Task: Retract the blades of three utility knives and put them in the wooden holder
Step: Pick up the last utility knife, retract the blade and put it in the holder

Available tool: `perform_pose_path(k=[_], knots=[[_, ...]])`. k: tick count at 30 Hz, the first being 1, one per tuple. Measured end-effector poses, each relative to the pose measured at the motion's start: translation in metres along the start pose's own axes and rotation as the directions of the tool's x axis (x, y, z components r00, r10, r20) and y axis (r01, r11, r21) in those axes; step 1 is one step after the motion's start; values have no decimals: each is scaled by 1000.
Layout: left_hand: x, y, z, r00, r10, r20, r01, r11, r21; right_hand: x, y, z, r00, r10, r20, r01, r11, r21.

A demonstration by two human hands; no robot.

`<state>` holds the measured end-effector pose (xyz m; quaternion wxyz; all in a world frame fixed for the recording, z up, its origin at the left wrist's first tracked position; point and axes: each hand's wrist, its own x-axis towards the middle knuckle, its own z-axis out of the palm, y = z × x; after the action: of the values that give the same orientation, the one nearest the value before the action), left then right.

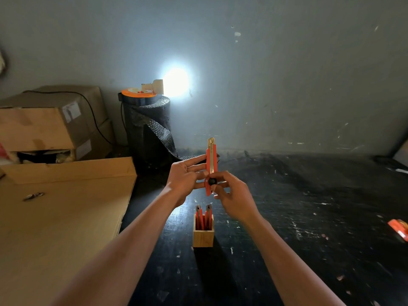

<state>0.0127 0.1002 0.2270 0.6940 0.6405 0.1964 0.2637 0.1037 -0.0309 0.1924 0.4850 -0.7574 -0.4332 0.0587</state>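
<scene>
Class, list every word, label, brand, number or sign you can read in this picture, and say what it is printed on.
No text can be read.
White labels on the stacked cardboard boxes: print too blurred.
Utility knife held by the left hand and right hand: no legible marking.
Wooden holder: no visible marking.
Orange disc on the dark roll: markings washed out.

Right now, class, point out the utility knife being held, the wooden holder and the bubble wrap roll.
utility knife [211, 161], head view, on its upright orange body.
wooden holder [203, 237], head view, on its front wall.
bubble wrap roll [147, 127], head view, on its dark side.
</scene>
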Motion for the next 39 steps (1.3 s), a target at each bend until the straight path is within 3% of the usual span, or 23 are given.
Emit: perform_pose_path(k=[10,27,30,33,39], knots=[[12,-21,-5,998,-69,-5,69,997,-43,4,19,16,998,41,-55,-39,998,40],[45,-89,-13,988,-154,12,155,987,-37,69,62,22,990,133,56,-142,966,215],[51,-115,-19,985,-122,-123,138,981,135,75,79,29,979,192,71,-202,959,197],[48,-148,-28,962,-86,-259,183,908,377,74,102,42,964,247,94,-259,954,152],[30,-198,-28,951,-221,-214,305,768,563,58,139,66,934,316,167,-321,947,1]])
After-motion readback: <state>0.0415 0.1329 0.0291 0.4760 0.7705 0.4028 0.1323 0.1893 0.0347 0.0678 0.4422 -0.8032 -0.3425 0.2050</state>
